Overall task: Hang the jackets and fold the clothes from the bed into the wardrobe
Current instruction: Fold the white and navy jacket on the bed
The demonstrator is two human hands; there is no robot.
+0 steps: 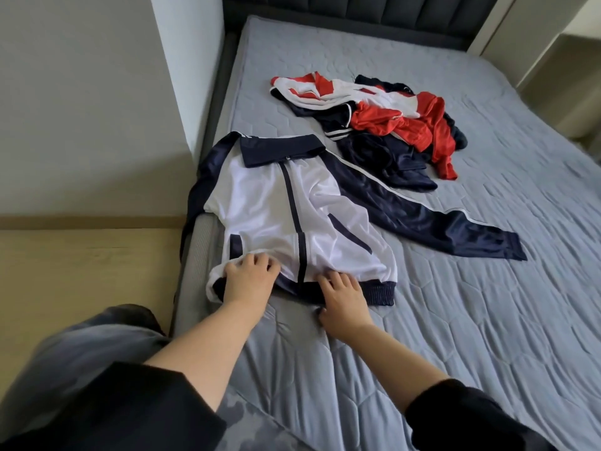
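White jacket (276,203) with navy collar, zip and sleeves, front up.

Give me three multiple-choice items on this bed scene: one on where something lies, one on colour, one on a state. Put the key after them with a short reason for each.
1. Where is the pile of red, white and navy clothes?
A. On the floor
B. On the bed, beyond the spread jacket, toward the headboard
C. In the person's lap

2. What colours is the spread jacket under the hands?
A. White body, navy collar and sleeves
B. All red
C. Green and yellow

3. How is that jacket's front?
A. Wide open
B. Zipped shut, lying face up
C. Turned inside out in a ball

Key: 1 B, the pile rests on the grey mattress near the headboard. 2 A, white chest panels with a navy collar and striped navy sleeve. 3 B, the navy zip line runs closed to the hem, where the left hand and right hand rest.
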